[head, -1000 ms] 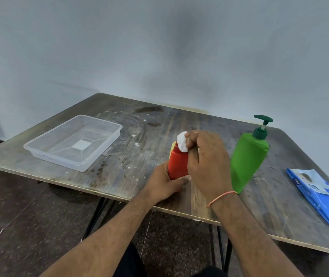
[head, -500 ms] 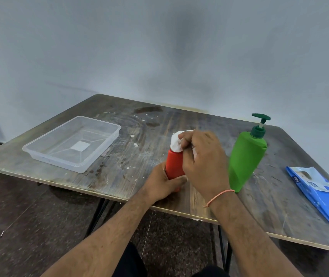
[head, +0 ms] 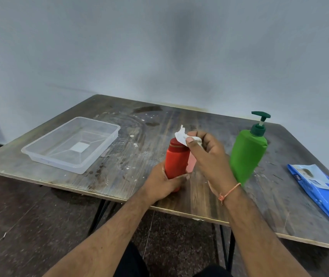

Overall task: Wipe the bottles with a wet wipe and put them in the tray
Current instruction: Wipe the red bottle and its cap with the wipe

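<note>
Left hand [head: 163, 181] grips the red bottle [head: 174, 160] low on its body, fingers [head: 181, 177] curled round the base, bottle upright and slightly tilted, bottom at or just above the counter [head: 131, 170] — can't tell if it touches. Right hand [head: 205, 154] pinches the white wet wipe [head: 181, 135] between thumb and fingers; fingers clamped on the wipe, rest of the hand loosely curled. Wipe sits at the bottle's top right shoulder, touching or just off the cap edge; a crumpled tip sticks up above the fingers. A pale pink shape shows just behind the bottle, between it and the right palm; can't tell what it is.

Green pump bottle [head: 246, 154] stands just right of the right hand, near the wrist, leaning a bit, dark green pump head on top. Not touched by either hand.

Clear plastic tray [head: 39, 154] lies well left of the left-hand fingers, on the counter, nothing in it.

Blue wipes pack [head: 319, 193] lies flat far right of the right hand, near the counter's right edge.

Orange thread band [head: 228, 193] on the right wrist. Counter surface is worn wood with white specks and stains between the tray and the red bottle.
</note>
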